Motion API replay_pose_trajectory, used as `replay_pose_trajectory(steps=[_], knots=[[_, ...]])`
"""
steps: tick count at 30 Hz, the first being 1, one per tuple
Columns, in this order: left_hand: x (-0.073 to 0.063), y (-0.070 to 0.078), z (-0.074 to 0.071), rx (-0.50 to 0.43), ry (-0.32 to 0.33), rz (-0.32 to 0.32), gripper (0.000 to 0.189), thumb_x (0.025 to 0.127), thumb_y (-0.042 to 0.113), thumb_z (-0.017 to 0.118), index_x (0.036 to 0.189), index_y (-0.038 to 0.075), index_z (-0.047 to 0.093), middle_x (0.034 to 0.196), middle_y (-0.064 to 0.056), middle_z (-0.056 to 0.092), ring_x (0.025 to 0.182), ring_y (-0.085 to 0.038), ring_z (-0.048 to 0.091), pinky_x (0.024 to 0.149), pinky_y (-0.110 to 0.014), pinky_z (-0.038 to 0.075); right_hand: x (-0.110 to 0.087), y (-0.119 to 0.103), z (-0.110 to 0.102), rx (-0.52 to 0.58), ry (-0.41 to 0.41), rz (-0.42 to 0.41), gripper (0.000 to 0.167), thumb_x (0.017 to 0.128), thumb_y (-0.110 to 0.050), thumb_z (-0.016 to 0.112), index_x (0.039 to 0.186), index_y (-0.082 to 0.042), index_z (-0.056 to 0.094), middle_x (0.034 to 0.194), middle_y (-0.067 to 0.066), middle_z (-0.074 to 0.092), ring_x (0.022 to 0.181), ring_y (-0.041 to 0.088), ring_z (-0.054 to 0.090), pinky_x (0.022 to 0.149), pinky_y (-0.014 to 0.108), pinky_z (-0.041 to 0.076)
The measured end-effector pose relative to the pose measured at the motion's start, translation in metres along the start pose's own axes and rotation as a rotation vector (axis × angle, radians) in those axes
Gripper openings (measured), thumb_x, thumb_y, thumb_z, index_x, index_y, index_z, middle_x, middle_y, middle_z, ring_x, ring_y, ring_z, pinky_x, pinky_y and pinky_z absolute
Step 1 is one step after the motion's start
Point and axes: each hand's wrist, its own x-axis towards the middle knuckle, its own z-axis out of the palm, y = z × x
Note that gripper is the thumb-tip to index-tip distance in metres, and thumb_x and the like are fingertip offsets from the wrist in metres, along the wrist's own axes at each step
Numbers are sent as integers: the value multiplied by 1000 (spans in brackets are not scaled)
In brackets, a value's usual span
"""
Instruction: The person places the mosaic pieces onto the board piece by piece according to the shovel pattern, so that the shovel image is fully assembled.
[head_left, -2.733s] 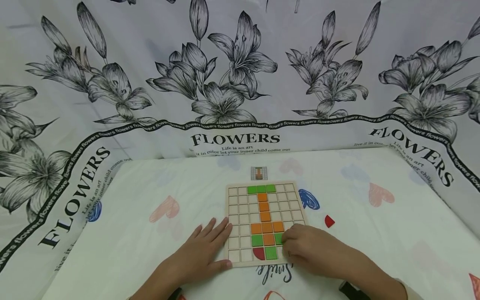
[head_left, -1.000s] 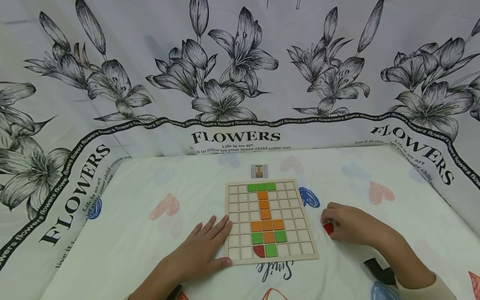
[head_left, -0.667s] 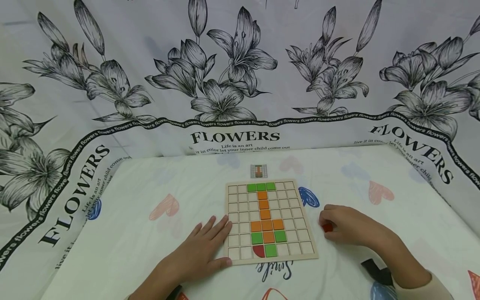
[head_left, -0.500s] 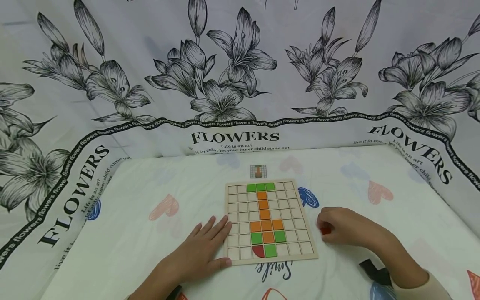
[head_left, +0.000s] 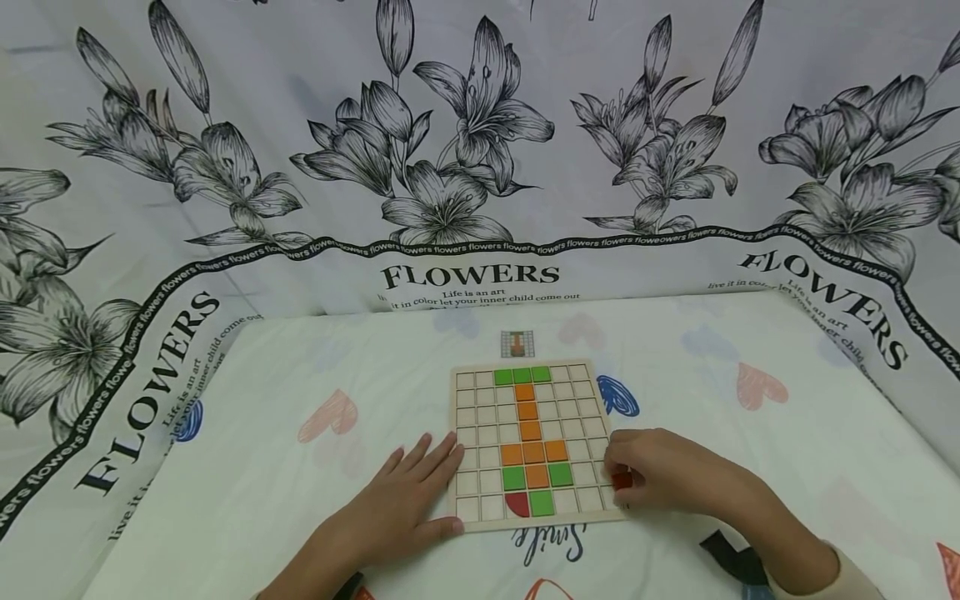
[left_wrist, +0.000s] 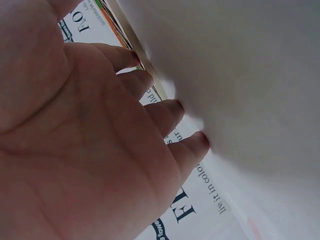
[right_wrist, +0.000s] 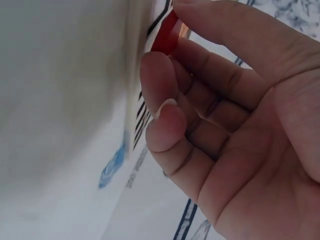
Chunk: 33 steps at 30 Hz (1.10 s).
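Observation:
My right hand (head_left: 663,471) pinches a red quarter-circle tile (right_wrist: 167,34) between thumb and fingers, over the right edge of a wooden grid board (head_left: 585,417). In the head view the hand hides part of that tile. My left hand (head_left: 401,504) lies spread at the board's left edge, fingertips right at the rim and thumb at its lower corner. Set in the board are a column of orange tiles (head_left: 530,430), several green tiles (head_left: 542,503) and a dark red quarter-circle tile (head_left: 517,503) in the bottom row.
A small printed pattern card (head_left: 517,344) lies just behind the board. The table wears a white cloth (head_left: 360,450) printed with hearts and lettering. A flower-patterned curtain (head_left: 480,167) hangs behind it.
My right hand left the board's lower right, picked up the red tile from the cloth on the right, and has come back left with it to the board's edge. The left hand has stayed put.

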Motion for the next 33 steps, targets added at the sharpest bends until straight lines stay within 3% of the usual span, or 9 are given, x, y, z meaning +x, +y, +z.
replay_pose_trajectory(steps=[11,18,33], knots=[[0,0,0,-10,0,-1,85,96,63,52,159,12,29,165,-6,21,150,-36,17,114,-62,21,24,-34,14,-79,-26,-141,12,84,-16,80,86,-20,69,79,-15,49,69,1,48,59,17,43],[0,0,3,-11,5,6,85,96,64,51,160,13,28,166,-5,21,150,-36,16,114,-62,21,37,-40,26,-73,-57,-148,12,86,-16,78,87,-20,67,78,-15,47,67,2,47,60,18,42],[0,2,0,-8,-3,-8,86,94,64,53,159,13,30,165,-5,23,150,-36,17,113,-63,22,35,-44,32,-41,13,-143,16,85,-4,77,82,-18,70,77,-16,51,69,1,49,63,15,46]])
